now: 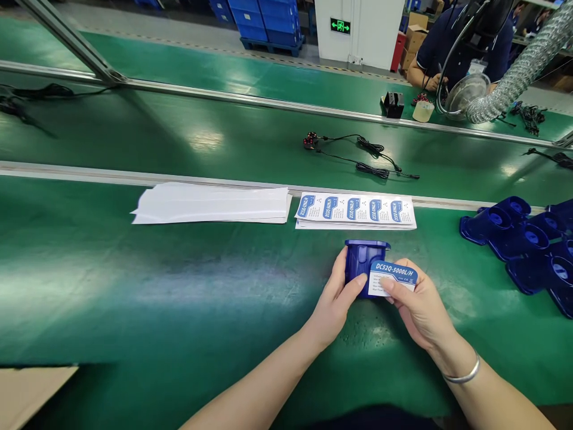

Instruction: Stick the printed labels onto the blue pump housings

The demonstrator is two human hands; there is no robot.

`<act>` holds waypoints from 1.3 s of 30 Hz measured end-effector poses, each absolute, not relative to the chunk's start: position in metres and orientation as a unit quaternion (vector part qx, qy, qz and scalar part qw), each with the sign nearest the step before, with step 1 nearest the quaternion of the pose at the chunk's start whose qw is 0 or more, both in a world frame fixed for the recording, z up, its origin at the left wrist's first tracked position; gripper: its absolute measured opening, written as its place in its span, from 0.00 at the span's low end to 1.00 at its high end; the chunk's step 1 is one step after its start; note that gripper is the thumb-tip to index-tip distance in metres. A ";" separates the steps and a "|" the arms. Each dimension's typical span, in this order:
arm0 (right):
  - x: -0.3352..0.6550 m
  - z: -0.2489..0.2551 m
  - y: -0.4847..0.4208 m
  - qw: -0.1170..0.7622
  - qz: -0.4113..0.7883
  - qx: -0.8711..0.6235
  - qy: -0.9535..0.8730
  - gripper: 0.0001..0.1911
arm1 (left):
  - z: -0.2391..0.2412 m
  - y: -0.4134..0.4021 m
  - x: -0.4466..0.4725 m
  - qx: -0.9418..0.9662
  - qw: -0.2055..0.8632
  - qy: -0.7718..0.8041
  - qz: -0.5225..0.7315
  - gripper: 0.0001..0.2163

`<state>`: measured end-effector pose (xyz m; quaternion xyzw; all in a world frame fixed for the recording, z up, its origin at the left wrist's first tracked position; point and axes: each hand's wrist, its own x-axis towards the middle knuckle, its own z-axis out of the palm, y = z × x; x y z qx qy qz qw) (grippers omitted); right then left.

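My left hand (338, 297) grips a dark blue plastic housing (357, 258) by its left side, thumb across the front. Between the thumb and fingers of my right hand (416, 304) is a blue-and-white label (393, 276) printed "DC52Q-5000L/H". It overlaps the front right part of the housing; whether it is stuck down there I cannot tell. Just behind my hands lies a stack of label sheets (356, 209) with several similar labels on the top one. White paper sheets (212, 204) lie to its left.
Several blue plastic housings (521, 239) stand at the right. Black cables (373, 156) lie on the green belt beyond a metal rail. A cardboard piece (33, 391) is at lower left. Across the belt a person (474, 45) sits near a flexible duct (514, 77).
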<state>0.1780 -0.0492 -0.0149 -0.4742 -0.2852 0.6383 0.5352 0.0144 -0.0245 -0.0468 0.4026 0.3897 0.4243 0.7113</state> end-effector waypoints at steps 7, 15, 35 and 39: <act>0.177 -0.014 -0.049 0.540 0.637 -0.476 -0.277 0.18 | -0.046 -0.025 0.015 0.403 0.705 0.392 0.432 0.33; 0.177 -0.014 -0.049 0.539 0.636 -0.476 -0.281 0.18 | -0.042 -0.026 0.016 0.393 0.706 0.395 0.437 0.33; 0.176 -0.013 -0.048 0.543 0.641 -0.469 -0.274 0.18 | -0.030 -0.024 0.017 0.412 0.714 0.379 0.421 0.37; 0.175 -0.012 -0.048 0.543 0.643 -0.468 -0.270 0.18 | -0.031 -0.024 0.016 0.412 0.711 0.387 0.418 0.38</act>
